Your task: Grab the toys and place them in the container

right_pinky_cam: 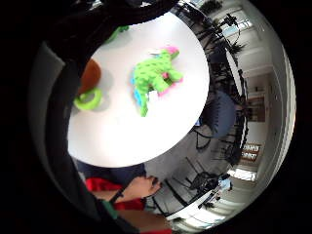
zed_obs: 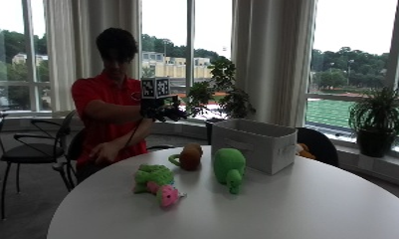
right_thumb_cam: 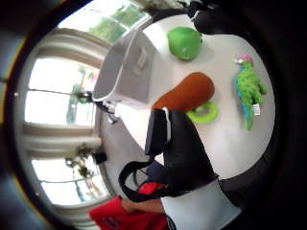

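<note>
Gloved right hand (zed_obs: 160, 110) raised above table (zed_obs: 318, 209), holding nothing, finger spread unclear. Brown toy (zed_obs: 191, 156) partly hidden; container (zed_obs: 255, 144) interior unseen, 1 o'clock.

The outside view looks across the counter (zed_obs: 305, 199) toward the seated person. Both palm views look down from above the counter and share the green dinosaur toy (right_pinky_cam: 153, 78).

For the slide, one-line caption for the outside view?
Gloved right hand raised above three toys on the table; container waits beside them.
</note>
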